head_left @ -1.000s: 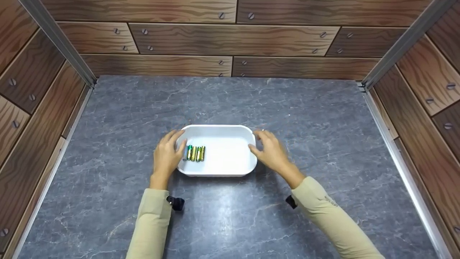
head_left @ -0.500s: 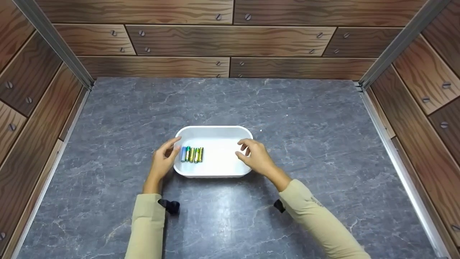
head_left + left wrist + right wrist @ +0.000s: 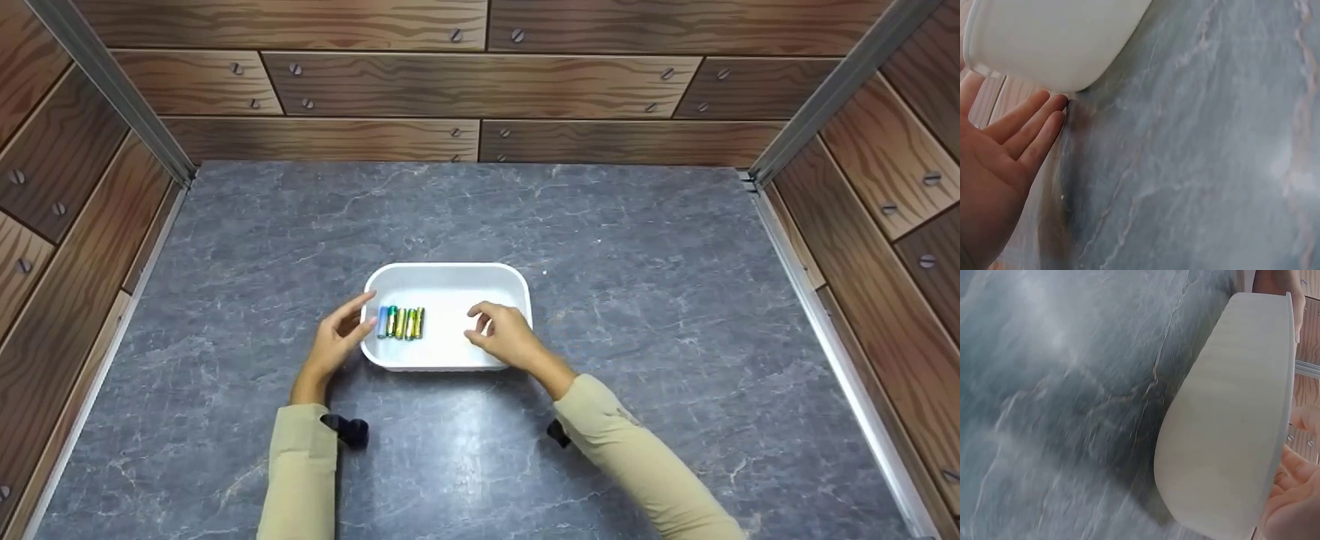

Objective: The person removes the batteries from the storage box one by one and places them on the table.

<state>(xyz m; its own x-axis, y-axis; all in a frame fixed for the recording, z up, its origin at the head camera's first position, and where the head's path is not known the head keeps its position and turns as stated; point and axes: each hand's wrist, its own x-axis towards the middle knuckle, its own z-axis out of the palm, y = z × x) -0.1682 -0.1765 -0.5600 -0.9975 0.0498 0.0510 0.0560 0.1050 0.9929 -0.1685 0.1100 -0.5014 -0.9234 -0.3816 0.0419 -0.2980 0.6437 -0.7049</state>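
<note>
A white plastic tray [image 3: 446,289] rests on the grey marbled table. Inside it at the left, several batteries [image 3: 400,323] lie side by side in a row, one blue, the others green and gold. My left hand [image 3: 335,341] is at the tray's left end, index finger and thumb at the rim; in the left wrist view its other fingers [image 3: 1033,132] extend straight beside the tray's outer wall [image 3: 1055,45]. Over the right half of the tray hovers my right hand [image 3: 508,336], fingers loosely bent, nothing between thumb and fingertips. The right wrist view shows it behind the tray wall [image 3: 1224,416].
The grey marbled table [image 3: 465,217] stretches around the tray. Wood-patterned panels [image 3: 480,82] stand at the back and both sides, joined by metal corner profiles [image 3: 840,86]. A dark camera sits at each wrist.
My right hand has moved left from the tray's right rim to above its inside. My left hand has drawn back slightly left, uncovering the blue battery. The batteries stay in their row.
</note>
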